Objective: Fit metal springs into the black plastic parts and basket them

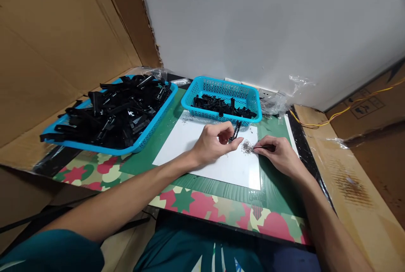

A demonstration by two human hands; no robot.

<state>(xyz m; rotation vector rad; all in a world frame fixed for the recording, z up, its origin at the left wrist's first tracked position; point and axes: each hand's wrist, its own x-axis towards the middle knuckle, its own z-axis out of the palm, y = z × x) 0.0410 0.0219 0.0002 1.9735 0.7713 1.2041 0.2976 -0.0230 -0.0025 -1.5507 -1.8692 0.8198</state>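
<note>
My left hand (pixel 215 143) is closed in a pinch on a slim black plastic part (pixel 235 130), held tilted above a white sheet (pixel 177 145). In my right hand (pixel 280 154) is a thin dark tool that looks like tweezers (pixel 268 147), gripped between thumb and fingers. Its tip reaches the edge of a small pile of tiny metal pieces (pixel 247 146) on the sheet. The pieces are too small to name exactly. Most of the tool is hidden by my fingers.
A large blue basket (pixel 148 139) heaped with black plastic parts stands at left. Behind the sheet, a smaller blue basket (pixel 221 82) holds more black parts. Cardboard (pixel 63 31) flanks the table, a white wall (pixel 240 23) rises behind, and yellow wire (pixel 348 107) runs at right.
</note>
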